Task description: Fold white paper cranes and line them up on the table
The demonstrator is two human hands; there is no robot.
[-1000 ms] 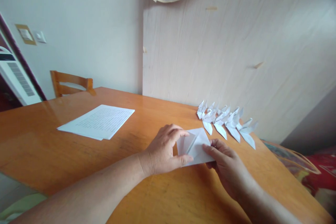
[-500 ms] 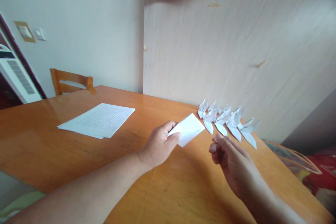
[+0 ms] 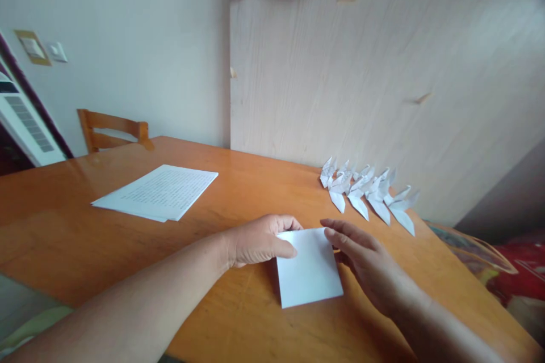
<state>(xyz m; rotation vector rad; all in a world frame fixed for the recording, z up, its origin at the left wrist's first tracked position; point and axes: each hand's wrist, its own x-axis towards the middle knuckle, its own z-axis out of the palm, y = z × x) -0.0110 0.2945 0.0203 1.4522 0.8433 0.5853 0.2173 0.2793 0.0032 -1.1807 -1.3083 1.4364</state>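
A folded white paper square (image 3: 309, 270) lies flat on the orange wooden table (image 3: 128, 249) in front of me. My left hand (image 3: 259, 241) pinches its upper left corner, thumb on top. My right hand (image 3: 361, 264) rests at the paper's right edge with fingers stretched out and touching its upper right corner. Behind, a row of several white folded paper birds (image 3: 366, 193) lies by the wall.
A stack of printed sheets (image 3: 159, 193) lies on the table to the left. A wooden chair (image 3: 111, 127) stands at the far side. A pale wood-grain panel (image 3: 383, 68) backs the table. Red patterned fabric (image 3: 511, 272) shows beyond the right table edge.
The paper was held by both hands, then lifted and turned over by my left hand alone. Now it lies flat, plain side up, nearer to me, with both hands on it.
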